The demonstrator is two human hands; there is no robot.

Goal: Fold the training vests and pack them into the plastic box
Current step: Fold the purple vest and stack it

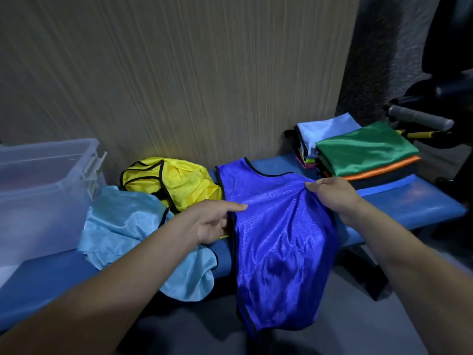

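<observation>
A dark blue training vest [276,242] with black trim lies across the blue bench [414,201], its lower part hanging over the front edge. My left hand [215,221] grips its left edge. My right hand [332,193] pinches the fabric near its right side, bunching it. A crumpled yellow vest [176,183] and a light blue vest [128,221] lie loose to the left. The clear plastic box [43,190] stands on the bench's left end; its contents are hard to make out.
A stack of folded vests [363,152], green on top with light blue behind, sits at the bench's right end. Dark exercise equipment with a grey handle [419,116] stands at the far right. A wood-grain wall rises directly behind the bench.
</observation>
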